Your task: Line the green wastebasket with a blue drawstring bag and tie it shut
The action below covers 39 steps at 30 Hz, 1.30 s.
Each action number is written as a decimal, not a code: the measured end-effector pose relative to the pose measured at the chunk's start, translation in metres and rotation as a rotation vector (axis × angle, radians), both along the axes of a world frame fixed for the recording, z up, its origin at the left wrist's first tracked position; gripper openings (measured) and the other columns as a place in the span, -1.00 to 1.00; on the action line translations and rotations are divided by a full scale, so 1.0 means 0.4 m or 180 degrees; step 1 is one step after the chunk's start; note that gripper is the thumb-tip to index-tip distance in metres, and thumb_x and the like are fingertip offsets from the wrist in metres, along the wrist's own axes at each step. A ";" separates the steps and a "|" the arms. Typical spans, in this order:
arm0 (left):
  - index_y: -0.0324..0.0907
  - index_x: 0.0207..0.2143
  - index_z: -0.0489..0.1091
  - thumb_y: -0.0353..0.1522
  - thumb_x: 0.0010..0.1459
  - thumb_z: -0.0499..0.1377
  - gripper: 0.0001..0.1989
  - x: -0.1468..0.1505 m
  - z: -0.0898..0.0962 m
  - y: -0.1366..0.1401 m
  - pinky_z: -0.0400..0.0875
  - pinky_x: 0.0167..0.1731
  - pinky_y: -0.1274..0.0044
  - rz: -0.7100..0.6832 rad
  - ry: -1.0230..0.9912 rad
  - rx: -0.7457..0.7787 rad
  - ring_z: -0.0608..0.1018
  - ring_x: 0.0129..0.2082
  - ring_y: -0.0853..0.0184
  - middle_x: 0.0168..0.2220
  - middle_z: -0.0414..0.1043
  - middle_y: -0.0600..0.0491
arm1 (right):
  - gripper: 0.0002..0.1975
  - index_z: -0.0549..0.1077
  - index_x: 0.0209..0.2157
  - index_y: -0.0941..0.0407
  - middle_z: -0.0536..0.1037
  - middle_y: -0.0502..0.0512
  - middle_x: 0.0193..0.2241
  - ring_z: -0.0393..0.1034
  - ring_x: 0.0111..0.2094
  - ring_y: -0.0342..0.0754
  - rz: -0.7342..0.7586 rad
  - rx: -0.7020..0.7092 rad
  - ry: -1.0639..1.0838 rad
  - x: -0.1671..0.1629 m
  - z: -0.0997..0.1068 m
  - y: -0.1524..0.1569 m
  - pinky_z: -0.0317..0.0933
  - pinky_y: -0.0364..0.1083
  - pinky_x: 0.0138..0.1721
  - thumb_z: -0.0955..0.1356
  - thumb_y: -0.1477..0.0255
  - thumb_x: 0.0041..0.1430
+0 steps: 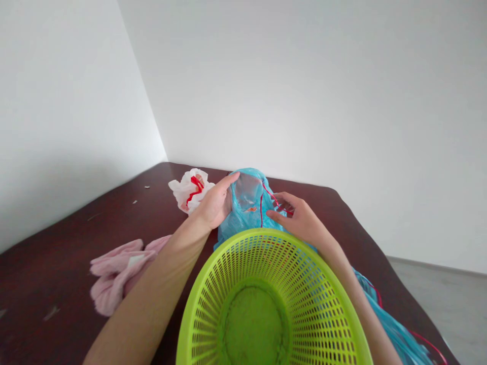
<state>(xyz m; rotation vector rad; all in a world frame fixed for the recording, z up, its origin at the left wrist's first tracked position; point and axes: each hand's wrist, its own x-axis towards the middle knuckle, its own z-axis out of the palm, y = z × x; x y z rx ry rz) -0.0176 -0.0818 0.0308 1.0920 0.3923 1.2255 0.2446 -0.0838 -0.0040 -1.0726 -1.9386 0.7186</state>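
Lime-green and perforated, a plastic basket (pixel 253 324) fills the bottom centre. At lower left lies a pink cloth (pixel 108 294); higher up, a white plastic bag (pixel 182 187). Mid-frame, the left hand (pixel 219 204) touches a blue plastic bag (pixel 243 220), thumb along the rim, fingers hidden, grip unclear; the right hand (pixel 299 218) half-curls by the bag's red drawstring (pixel 261 210), hold impossible to tell. More blue plastic (pixel 399 329) lies lower right.
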 end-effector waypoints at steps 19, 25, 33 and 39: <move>-0.10 -0.44 0.61 -0.01 0.19 0.50 -0.61 -0.099 -0.001 0.037 0.57 -0.18 0.45 0.2067 0.1161 0.0461 0.65 -0.25 0.17 -0.33 0.68 0.05 | -0.81 0.71 -0.11 0.03 0.75 0.09 -0.26 0.58 -0.29 0.06 -0.1443 0.0931 0.1529 0.086 0.026 0.040 0.40 0.02 -0.24 0.51 0.35 0.25; -0.09 -0.37 0.61 -0.05 0.38 0.34 -0.63 -0.132 -0.018 0.069 0.36 -0.30 0.44 0.2481 0.1941 0.1026 0.48 -0.37 0.23 -0.42 0.53 0.07 | -0.82 0.65 -0.08 0.02 0.70 0.08 -0.24 0.55 -0.29 0.06 -0.1511 0.0831 0.1807 0.091 0.031 0.035 0.39 0.04 -0.23 0.55 0.33 0.29; -0.06 0.27 0.54 -0.48 0.26 0.24 -0.47 -0.073 -0.012 0.000 0.36 0.47 0.15 0.2456 0.2764 0.2555 0.57 0.37 -0.02 0.32 0.59 -0.12 | -0.87 0.59 -0.03 -0.02 0.67 0.12 -0.11 0.54 -0.11 0.11 -0.1449 0.0928 0.1504 0.048 0.056 -0.014 0.40 0.08 -0.05 0.44 0.37 0.42; 0.07 0.31 0.63 -0.29 0.41 0.45 -0.55 -0.025 -0.046 0.003 0.48 0.29 0.13 0.1344 0.3319 0.2705 0.74 0.09 -0.05 0.14 0.75 -0.06 | -0.95 0.51 -0.10 -0.02 0.64 0.25 0.15 0.56 0.17 0.19 -0.1033 0.1456 0.1156 0.004 0.081 -0.062 0.42 0.20 0.20 0.43 0.33 0.53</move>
